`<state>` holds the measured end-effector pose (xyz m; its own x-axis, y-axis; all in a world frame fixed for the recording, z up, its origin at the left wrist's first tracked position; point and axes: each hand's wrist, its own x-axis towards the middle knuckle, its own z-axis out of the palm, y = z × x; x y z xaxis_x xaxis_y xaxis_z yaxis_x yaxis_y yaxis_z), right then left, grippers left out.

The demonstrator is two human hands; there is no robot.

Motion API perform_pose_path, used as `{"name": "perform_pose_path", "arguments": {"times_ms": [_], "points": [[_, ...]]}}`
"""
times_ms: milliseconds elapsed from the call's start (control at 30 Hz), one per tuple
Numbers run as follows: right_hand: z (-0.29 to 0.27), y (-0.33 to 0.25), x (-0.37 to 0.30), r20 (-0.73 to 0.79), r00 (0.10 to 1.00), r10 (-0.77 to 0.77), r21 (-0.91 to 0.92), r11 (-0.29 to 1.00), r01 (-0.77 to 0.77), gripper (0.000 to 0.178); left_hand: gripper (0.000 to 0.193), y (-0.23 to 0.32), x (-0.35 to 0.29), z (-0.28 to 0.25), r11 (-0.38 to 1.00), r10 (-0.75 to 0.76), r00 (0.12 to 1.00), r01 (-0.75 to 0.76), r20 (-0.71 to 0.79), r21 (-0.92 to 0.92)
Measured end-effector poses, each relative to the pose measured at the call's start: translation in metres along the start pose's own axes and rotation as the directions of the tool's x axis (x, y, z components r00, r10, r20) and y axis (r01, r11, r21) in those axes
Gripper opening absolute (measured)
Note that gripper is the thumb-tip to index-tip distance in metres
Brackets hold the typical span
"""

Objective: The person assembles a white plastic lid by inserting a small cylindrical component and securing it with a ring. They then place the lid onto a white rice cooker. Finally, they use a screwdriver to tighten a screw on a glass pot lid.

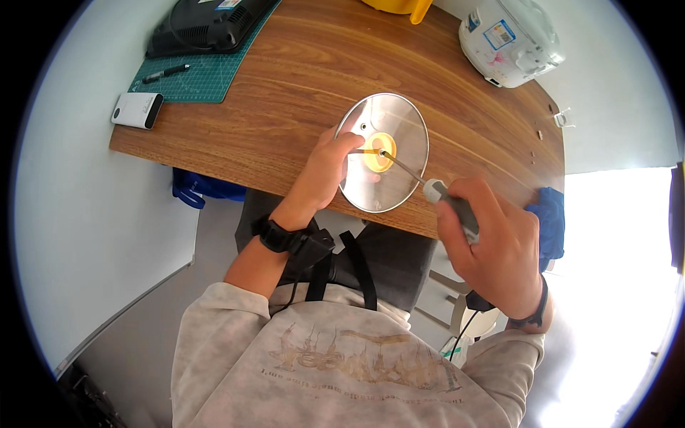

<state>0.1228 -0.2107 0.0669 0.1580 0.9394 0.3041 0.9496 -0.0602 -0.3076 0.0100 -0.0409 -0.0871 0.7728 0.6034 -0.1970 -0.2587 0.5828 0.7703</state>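
A round glass pot lid (401, 120) with a metal rim is held tilted at the table's front edge. At its middle a yellow knob (386, 165) shows, partly through the glass. My left hand (327, 171) grips the lid by its left side, thumb on the glass and the other fingers beneath it. In my right hand (492, 235) is a screwdriver (457, 205) with a grey handle, the fingers wrapped around it. The screwdriver's tip meets the screw (382, 152) at the lid's centre. A small vent hole (363, 126) sits near the lid's upper left.
A white rice cooker (510, 43) stands at the back right, a yellow container (399, 6) at the far edge. On the left are a green cutting mat (207, 78), a black device (207, 28), a pen (165, 73) and a white power bank (135, 110). Blue cloth (549, 225) hangs at right.
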Motion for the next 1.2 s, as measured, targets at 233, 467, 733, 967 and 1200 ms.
{"name": "perform_pose_path", "arguments": {"times_ms": [233, 467, 733, 967, 1200], "points": [[0.001, 0.008, 0.005, 0.006, 1.000, 0.015, 0.090, 0.996, -0.015, 0.016, 0.055, 0.005, -0.002, 0.003, 1.000, 0.004, 0.999, -0.004, 0.040, -0.006], [0.004, 0.010, 0.006, -0.006, 0.999, -0.051, -0.140, 0.989, 0.050, 0.017, 0.053, 0.007, -0.005, 0.006, 1.000, -0.002, 1.000, 0.002, -0.016, -0.011], [-0.005, 0.006, 0.007, 0.079, 0.995, -0.063, -0.075, 0.995, 0.069, 0.019, 0.053, 0.006, -0.002, 0.003, 0.999, -0.036, 0.999, 0.036, -0.001, -0.037], [-0.011, 0.006, 0.006, 0.081, 0.993, 0.085, 0.017, 0.996, -0.087, 0.024, 0.057, 0.001, 0.003, -0.006, 0.997, -0.032, 0.998, 0.036, 0.058, -0.066], [0.001, 0.012, 0.007, -0.050, 0.996, -0.069, 0.060, 0.996, 0.072, 0.027, 0.057, 0.003, 0.002, -0.005, 0.998, -0.040, 0.996, 0.045, 0.082, -0.054]]}}
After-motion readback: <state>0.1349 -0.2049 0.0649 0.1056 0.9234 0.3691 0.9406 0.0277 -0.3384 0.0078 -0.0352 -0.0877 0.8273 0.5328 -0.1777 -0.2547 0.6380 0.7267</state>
